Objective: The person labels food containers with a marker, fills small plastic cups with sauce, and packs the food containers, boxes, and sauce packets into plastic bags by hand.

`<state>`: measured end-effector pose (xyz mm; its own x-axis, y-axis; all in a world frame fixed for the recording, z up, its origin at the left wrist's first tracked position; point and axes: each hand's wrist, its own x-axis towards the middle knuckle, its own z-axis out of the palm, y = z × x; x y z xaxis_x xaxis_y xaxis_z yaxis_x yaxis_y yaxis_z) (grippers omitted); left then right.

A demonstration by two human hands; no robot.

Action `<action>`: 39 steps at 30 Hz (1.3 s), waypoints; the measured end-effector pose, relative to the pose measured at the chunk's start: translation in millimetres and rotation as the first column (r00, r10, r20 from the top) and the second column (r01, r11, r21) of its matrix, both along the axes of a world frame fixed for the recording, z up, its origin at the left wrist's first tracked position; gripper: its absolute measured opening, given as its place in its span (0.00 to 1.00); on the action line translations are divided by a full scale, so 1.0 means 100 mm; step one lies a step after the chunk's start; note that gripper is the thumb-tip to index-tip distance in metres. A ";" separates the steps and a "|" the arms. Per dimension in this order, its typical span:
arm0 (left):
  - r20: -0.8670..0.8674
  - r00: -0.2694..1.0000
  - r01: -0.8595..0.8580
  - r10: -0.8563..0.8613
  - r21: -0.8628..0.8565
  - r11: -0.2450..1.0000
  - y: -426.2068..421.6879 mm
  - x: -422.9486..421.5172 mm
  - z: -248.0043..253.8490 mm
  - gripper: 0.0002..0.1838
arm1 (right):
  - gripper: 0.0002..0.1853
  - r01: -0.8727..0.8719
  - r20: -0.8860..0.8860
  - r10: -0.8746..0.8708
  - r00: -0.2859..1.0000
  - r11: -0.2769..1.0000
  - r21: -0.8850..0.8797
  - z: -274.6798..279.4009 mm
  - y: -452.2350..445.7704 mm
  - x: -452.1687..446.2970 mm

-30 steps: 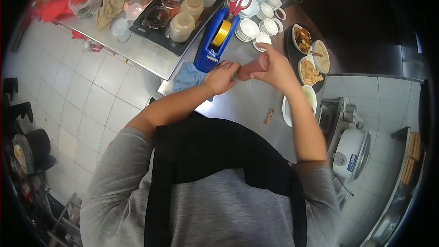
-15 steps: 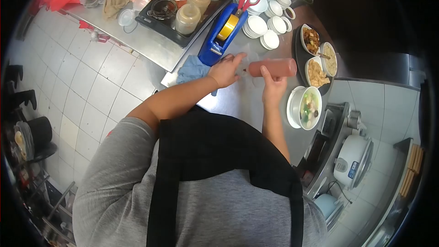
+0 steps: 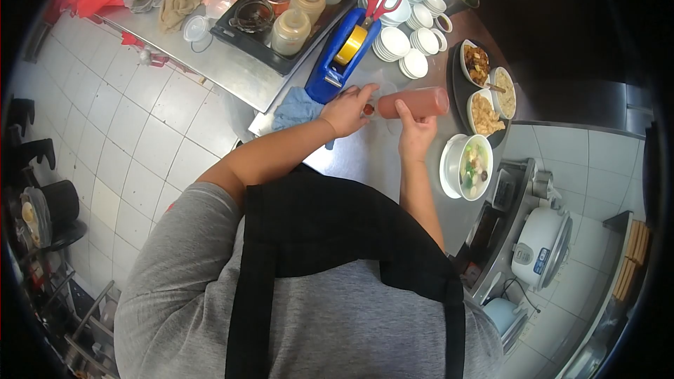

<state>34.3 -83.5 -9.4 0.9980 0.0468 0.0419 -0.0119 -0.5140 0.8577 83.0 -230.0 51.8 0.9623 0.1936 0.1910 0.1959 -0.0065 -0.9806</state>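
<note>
Clock: twelve o'clock is lying straight ahead of the person.
Right hand: closing around a red squeeze bottle (image 3: pixel 424 102), thumb lying across its side; the right hand (image 3: pixel 418 137) is sitting at the bottle's six o'clock.
Bottle: being held on its side above the steel counter (image 3: pixel 354 153), its long axis running from nine o'clock to just short of three. The narrow end is facing nine, towards the left hand, and the broad base is facing the dark tray (image 3: pixel 458 98).
Left hand: the left hand (image 3: pixel 345 112) is bending part open, its fingers reaching towards one or two o'clock beside some clear plastic (image 3: pixel 387 88). Whether it is gripping that plastic I cannot tell; the shape is blurring into the counter.
Key relation: from the left hand, the bottle is lying at three o'clock, its tip coming close to a dark red spot (image 3: pixel 368 109) by the left fingers. The right hand is carrying the bottle; the left is staying nearer the spot. Whether the tip is touching anything is not showing.
Blue cloth: the cloth (image 3: pixel 295 107) is lying at the left hand's nine o'clock.
Tape dispenser: the dispenser (image 3: pixel 330 76) is standing near the left hand's twelve.
Soup bowl: the bowl (image 3: pixel 474 168) is sitting at the right hand's four.
</note>
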 end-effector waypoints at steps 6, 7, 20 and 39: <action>0.028 1.000 -0.012 0.012 0.000 1.000 0.00 0.01 -0.01 0.38 | 0.19 0.013 0.012 -0.013 1.000 1.000 0.000 0.06 0.04 -0.03; 0.031 0.999 -0.012 0.013 -0.007 1.000 0.00 0.01 0.00 0.38 | 0.19 0.016 0.011 -0.016 1.000 1.000 -0.001 0.06 0.04 -0.03; 0.007 0.999 -0.035 0.035 -0.018 0.999 -0.01 0.00 0.04 0.38 | 0.18 0.102 0.006 -0.103 0.995 0.994 0.049 -0.08 -0.03 0.10; 0.138 0.990 0.000 -0.005 0.035 0.999 -0.01 0.09 -0.01 0.35 | 0.17 -0.007 -0.516 0.612 0.599 0.649 0.761 1.04 1.31 4.21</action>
